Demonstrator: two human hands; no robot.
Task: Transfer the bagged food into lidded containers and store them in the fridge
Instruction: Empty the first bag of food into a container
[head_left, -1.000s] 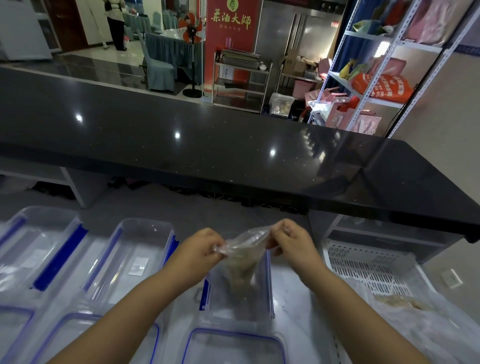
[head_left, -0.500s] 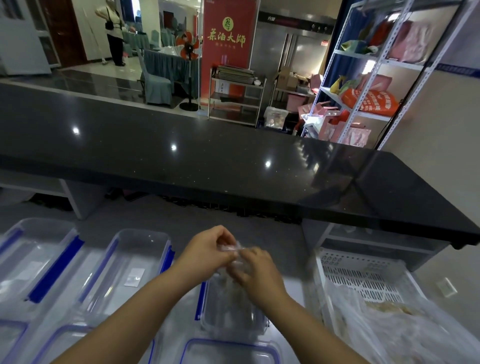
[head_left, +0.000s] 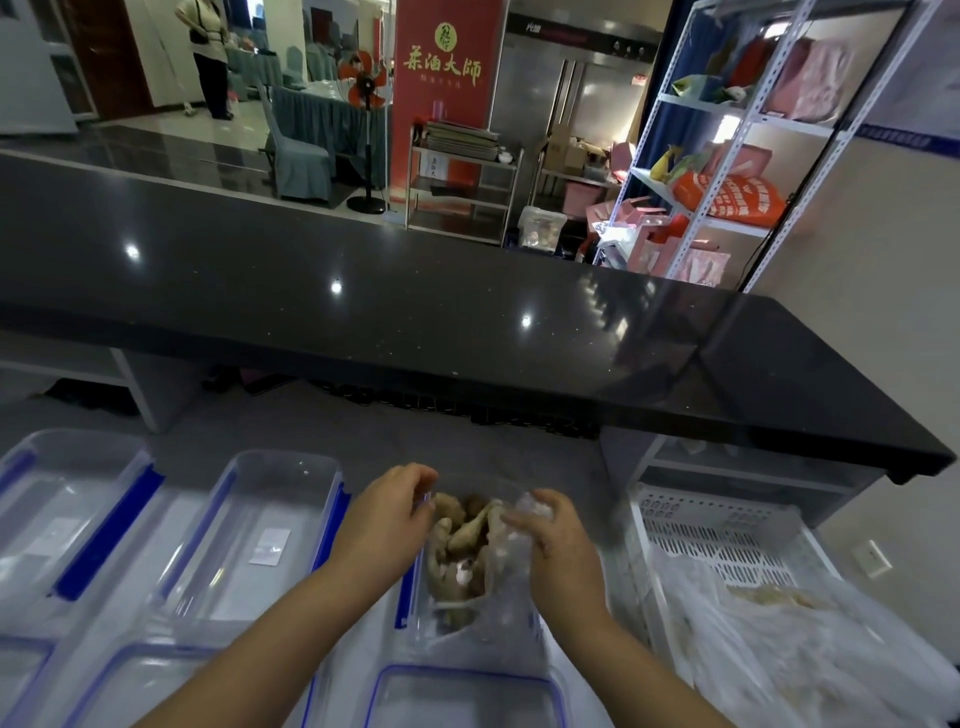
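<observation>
Head view — looks forward and down, close over worktop (head_left: 322, 415).

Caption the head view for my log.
Left hand and right hand hold a clear plastic bag of brown food pieces over a clear, blue-latched plastic container.

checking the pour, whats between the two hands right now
In the head view, the opened clear bag of brownish food pieces lies between the left hand and the right hand.

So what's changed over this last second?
The left hand and right hand came together, then parted, spreading open the clear plastic bag over the clear blue-clipped container; brownish food pieces now show inside. Both hands hold the bag throughout; the neighbouring empty containers and white slotted crate stayed put.
</observation>
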